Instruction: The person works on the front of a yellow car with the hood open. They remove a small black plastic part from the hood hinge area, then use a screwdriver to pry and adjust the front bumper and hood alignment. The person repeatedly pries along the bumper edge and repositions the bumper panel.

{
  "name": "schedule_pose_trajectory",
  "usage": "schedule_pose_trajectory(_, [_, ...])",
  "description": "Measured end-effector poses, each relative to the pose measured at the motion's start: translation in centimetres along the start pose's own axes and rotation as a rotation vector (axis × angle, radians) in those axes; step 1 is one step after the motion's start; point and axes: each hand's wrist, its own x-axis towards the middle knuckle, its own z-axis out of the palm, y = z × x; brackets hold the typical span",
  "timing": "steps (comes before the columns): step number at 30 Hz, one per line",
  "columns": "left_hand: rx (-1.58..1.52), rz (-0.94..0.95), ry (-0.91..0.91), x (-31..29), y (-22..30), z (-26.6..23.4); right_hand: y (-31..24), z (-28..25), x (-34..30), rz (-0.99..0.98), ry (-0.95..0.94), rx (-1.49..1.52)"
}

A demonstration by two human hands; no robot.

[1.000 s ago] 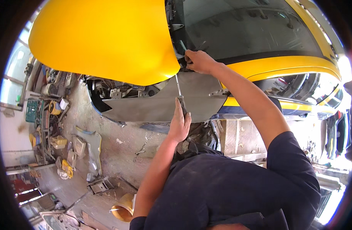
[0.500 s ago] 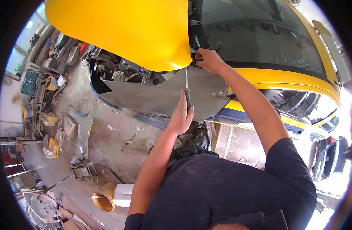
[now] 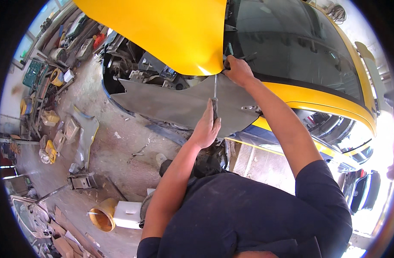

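a: where's the left hand (image 3: 207, 129)?
b: low on the grey fender panel (image 3: 180, 103); its fingers are wrapped tight round the dark handle of a screwdriver (image 3: 214, 101); the shaft stands nearly upright, tip pointing up toward the lower corner of the raised yellow hood (image 3: 162, 30).
a: and the right hand (image 3: 238, 71)?
b: up at the top rear corner of the fender, just beside the hood's corner and the base of the windshield (image 3: 291, 38); fingers curled in against the edge there; whether they pinch something small i cannot tell, it's hidden under the knuckles.
a: so the screwdriver sits between the two hands?
b: yes; handle in the left fist, tip close under the right hand.
a: anything else around?
b: the fender is bare grey, set against the yellow car body (image 3: 330, 107); engine parts (image 3: 154, 73) show under the hood; on the concrete floor (image 3: 124, 159) lie a loose grey panel (image 3: 87, 133) and a yellow funnel (image 3: 101, 215), well apart from the hands.
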Motion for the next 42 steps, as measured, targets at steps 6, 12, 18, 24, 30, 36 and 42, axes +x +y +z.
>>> schedule_pose_trajectory(6, [-0.063,-0.038,0.007,-0.15,-0.06,0.13,0.26,-0.20,0.41,-0.091,-0.018,-0.045])
schedule_pose_trajectory(12, [-0.058,-0.041,-0.005,-0.09,0.04,0.04,0.24,0.46,0.73,-0.112,0.023,-0.057])
schedule_pose_trajectory(18, [-0.079,-0.069,-0.004,-0.20,0.48,-0.02,0.24,0.29,0.65,-0.156,0.026,-0.078])
schedule_pose_trajectory(24, [-0.078,-0.115,-0.013,-0.16,0.57,0.00,0.23,0.09,0.81,-0.147,-0.038,-0.112])
schedule_pose_trajectory(30, [-0.009,-0.042,0.062,-0.18,0.35,0.38,-0.08,0.06,0.57,-0.150,0.005,-0.106])
schedule_pose_trajectory(36, [-0.031,-0.029,0.062,-0.14,0.15,0.62,-0.16,0.00,0.50,-0.152,0.001,-0.120])
schedule_pose_trajectory(42, [-0.037,-0.005,0.078,-0.24,0.21,0.67,0.22,0.53,0.92,-0.161,0.018,-0.195])
